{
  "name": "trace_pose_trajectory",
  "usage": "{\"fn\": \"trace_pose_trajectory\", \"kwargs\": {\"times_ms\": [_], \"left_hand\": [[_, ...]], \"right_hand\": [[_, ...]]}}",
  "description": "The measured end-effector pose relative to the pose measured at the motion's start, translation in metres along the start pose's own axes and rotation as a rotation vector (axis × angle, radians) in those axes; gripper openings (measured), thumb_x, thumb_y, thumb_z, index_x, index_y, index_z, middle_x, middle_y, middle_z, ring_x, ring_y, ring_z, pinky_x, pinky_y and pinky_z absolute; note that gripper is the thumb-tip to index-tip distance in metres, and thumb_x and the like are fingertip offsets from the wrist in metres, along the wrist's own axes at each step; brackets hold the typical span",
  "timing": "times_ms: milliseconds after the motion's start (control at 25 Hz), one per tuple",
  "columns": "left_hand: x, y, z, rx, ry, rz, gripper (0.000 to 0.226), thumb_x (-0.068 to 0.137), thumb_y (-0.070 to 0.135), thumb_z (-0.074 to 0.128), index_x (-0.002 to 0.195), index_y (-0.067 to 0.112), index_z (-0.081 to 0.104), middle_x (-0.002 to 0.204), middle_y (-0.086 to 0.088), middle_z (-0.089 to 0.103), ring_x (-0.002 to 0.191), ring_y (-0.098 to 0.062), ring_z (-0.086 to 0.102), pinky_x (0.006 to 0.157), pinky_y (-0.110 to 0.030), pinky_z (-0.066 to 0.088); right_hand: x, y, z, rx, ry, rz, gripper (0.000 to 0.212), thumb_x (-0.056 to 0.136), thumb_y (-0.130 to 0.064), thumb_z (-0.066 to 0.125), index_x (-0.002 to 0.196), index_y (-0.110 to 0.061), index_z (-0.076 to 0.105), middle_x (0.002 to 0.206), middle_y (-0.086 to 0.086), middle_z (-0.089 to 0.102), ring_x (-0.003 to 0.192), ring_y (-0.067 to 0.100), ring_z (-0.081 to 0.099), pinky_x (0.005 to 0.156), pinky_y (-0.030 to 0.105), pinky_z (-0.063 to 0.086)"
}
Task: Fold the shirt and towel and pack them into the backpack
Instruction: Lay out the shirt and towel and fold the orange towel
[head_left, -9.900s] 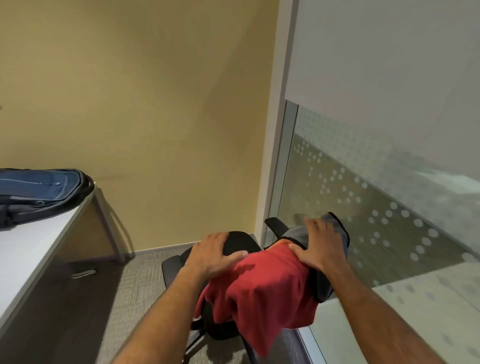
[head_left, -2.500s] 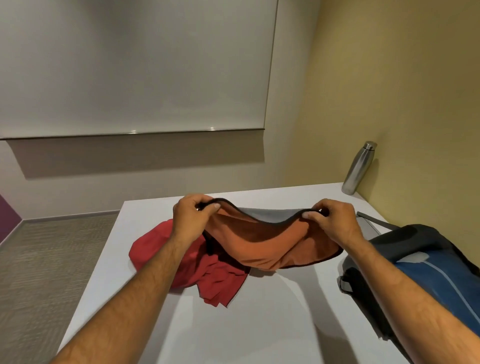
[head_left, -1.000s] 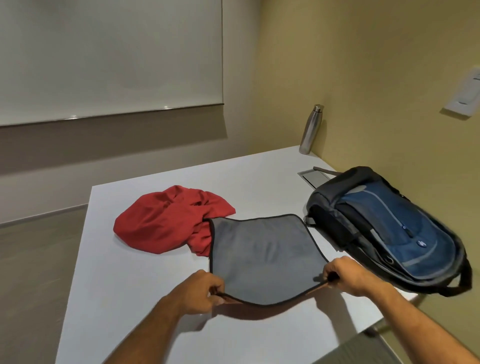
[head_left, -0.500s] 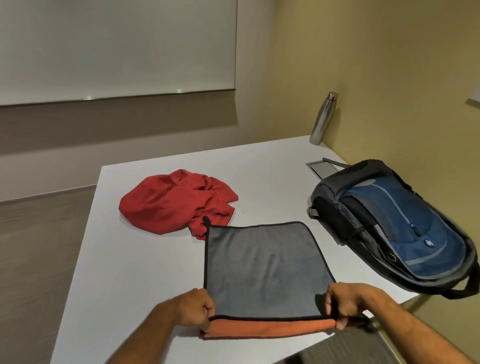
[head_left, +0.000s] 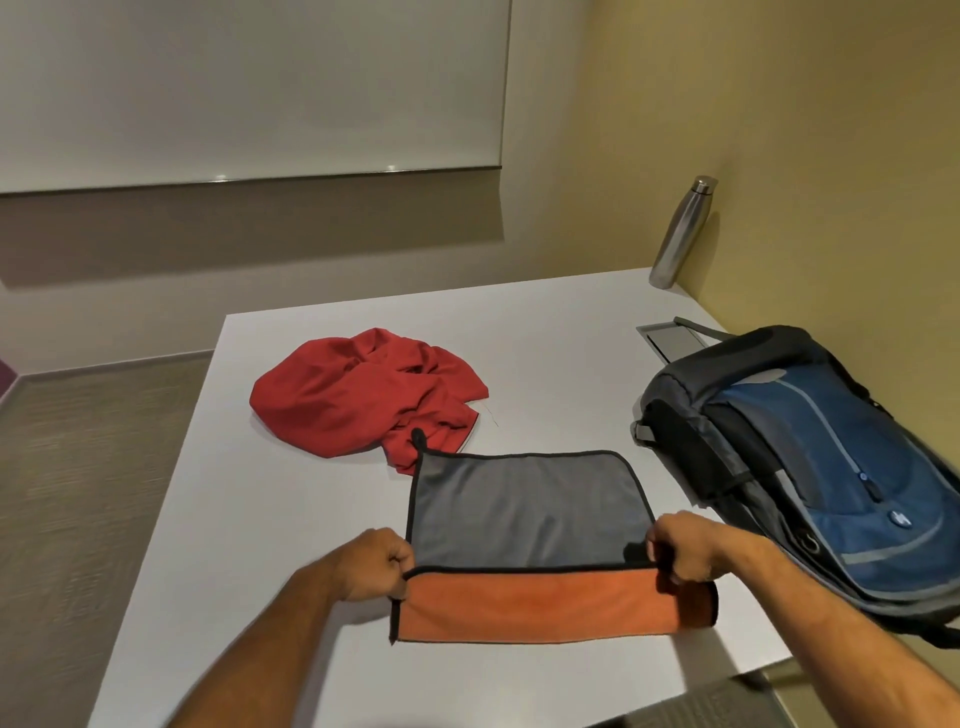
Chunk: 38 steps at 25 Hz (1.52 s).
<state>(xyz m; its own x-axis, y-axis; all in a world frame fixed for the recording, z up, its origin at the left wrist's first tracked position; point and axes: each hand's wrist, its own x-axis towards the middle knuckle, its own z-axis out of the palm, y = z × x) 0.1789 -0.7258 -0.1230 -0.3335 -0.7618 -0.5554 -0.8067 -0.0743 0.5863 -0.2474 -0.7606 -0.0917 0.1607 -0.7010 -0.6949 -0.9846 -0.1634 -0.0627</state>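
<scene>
Fingers (head_left: 399, 564) on towel (head_left: 524, 512) corners

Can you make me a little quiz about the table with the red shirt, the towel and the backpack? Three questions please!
1. True or false: the red shirt is already folded neatly.
2. What colour shows on the part of the towel nearest the person? A) orange B) green C) white
3. Fill in: the metal bottle stands in the far corner of the table, beside the ____ wall.

Key
1. False: it lies in a crumpled heap.
2. A: the left hand and right hand each pinch the towel's black-trimmed edge, with orange showing below it.
3. Yellow; the backpack lies on that side too.
</scene>
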Motion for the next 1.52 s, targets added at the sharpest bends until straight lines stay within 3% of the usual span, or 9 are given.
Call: {"fn": "trace_pose_trajectory", "kwargs": {"times_ms": [160, 320, 520, 960, 1080, 1240, 1360, 1440, 1520], "left_hand": [[0.02, 0.0, -0.025, -0.025, 0.183, -0.017, 0.03, 0.076, 0.008, 0.074, 0.059, 0.019, 0.051, 0.056, 0.013, 0.049, 0.054, -0.002, 0.044, 0.057, -0.018, 0.039], [0.047, 0.002, -0.047, -0.031, 0.387, -0.044, 0.035, 0.08, 0.012, 0.072, 0.057, 0.021, 0.047, 0.062, 0.007, 0.055, 0.059, -0.01, 0.048, 0.061, -0.025, 0.041], [0.082, 0.005, -0.062, -0.051, 0.507, -0.108, 0.025, 0.083, 0.017, 0.072, 0.066, 0.01, 0.055, 0.064, 0.004, 0.052, 0.06, -0.013, 0.046, 0.062, -0.029, 0.041], [0.134, 0.004, -0.069, -0.056, 0.598, -0.197, 0.018, 0.087, 0.021, 0.069, 0.075, 0.012, 0.061, 0.064, 0.003, 0.059, 0.058, -0.013, 0.052, 0.06, -0.03, 0.047], [0.137, 0.005, -0.061, 0.003, 0.684, -0.242, 0.01, 0.086, 0.028, 0.07, 0.086, 0.021, 0.062, 0.079, 0.005, 0.065, 0.074, -0.016, 0.06, 0.07, -0.035, 0.054], [0.133, 0.007, -0.024, 0.21, 0.85, -0.056, 0.031, 0.086, 0.034, 0.067, 0.114, 0.024, 0.06, 0.109, 0.003, 0.063, 0.104, -0.021, 0.055, 0.089, -0.037, 0.046], [0.129, 0.011, 0.027, 0.309, 0.834, 0.181, 0.057, 0.086, 0.046, 0.061, 0.128, 0.008, 0.062, 0.132, -0.011, 0.06, 0.123, -0.032, 0.056, 0.102, -0.043, 0.044], [0.127, 0.012, 0.062, 0.433, 0.748, 0.27, 0.079, 0.085, 0.061, 0.058, 0.135, 0.0, 0.055, 0.143, -0.02, 0.051, 0.134, -0.037, 0.048, 0.108, -0.052, 0.039], [0.12, 0.009, 0.081, 0.447, 0.61, 0.177, 0.1, 0.08, 0.081, 0.05, 0.143, 0.003, 0.048, 0.15, -0.02, 0.043, 0.138, -0.037, 0.041, 0.11, -0.054, 0.033]], "right_hand": [[0.021, 0.011, -0.023, 0.067, 0.176, -0.018, 0.032, 0.076, 0.002, 0.051, 0.084, -0.027, 0.062, 0.089, -0.006, 0.064, 0.089, 0.016, 0.062, 0.075, 0.027, 0.054], [0.054, 0.026, -0.039, 0.102, 0.386, 0.025, 0.02, 0.076, -0.004, 0.06, 0.078, -0.024, 0.063, 0.083, -0.005, 0.066, 0.078, 0.016, 0.063, 0.073, 0.037, 0.058], [0.08, 0.026, -0.063, 0.128, 0.54, 0.064, 0.015, 0.08, -0.012, 0.07, 0.092, -0.023, 0.07, 0.09, -0.002, 0.069, 0.082, 0.019, 0.065, 0.07, 0.027, 0.051], [0.137, 0.032, -0.077, 0.094, 0.517, 0.093, 0.042, 0.081, 0.004, 0.053, 0.111, -0.024, 0.065, 0.105, 0.002, 0.069, 0.091, 0.02, 0.064, 0.079, 0.036, 0.056], [0.141, 0.032, -0.072, 0.066, 0.549, 0.107, 0.052, 0.083, 0.005, 0.056, 0.126, -0.023, 0.058, 0.119, 0.003, 0.065, 0.105, 0.02, 0.063, 0.084, 0.038, 0.056], [0.13, 0.03, -0.041, 0.198, 0.756, 0.072, 0.031, 0.091, -0.01, 0.059, 0.121, -0.018, 0.063, 0.119, 0.002, 0.066, 0.11, 0.021, 0.059, 0.087, 0.038, 0.053], [0.112, 0.01, 0.009, 0.412, 0.936, -0.078, 0.027, 0.096, -0.03, 0.054, 0.12, -0.019, 0.063, 0.121, 0.0, 0.067, 0.113, 0.022, 0.061, 0.093, 0.034, 0.048], [0.102, -0.006, 0.043, 0.42, 0.829, -0.129, 0.048, 0.099, -0.047, 0.048, 0.141, -0.024, 0.049, 0.149, -0.004, 0.045, 0.138, 0.016, 0.041, 0.112, 0.035, 0.036], [0.099, -0.011, 0.073, 0.284, 0.679, -0.14, 0.068, 0.098, -0.063, 0.031, 0.155, -0.027, 0.021, 0.161, -0.008, 0.007, 0.151, 0.01, 0.004, 0.123, 0.039, 0.009]]}}
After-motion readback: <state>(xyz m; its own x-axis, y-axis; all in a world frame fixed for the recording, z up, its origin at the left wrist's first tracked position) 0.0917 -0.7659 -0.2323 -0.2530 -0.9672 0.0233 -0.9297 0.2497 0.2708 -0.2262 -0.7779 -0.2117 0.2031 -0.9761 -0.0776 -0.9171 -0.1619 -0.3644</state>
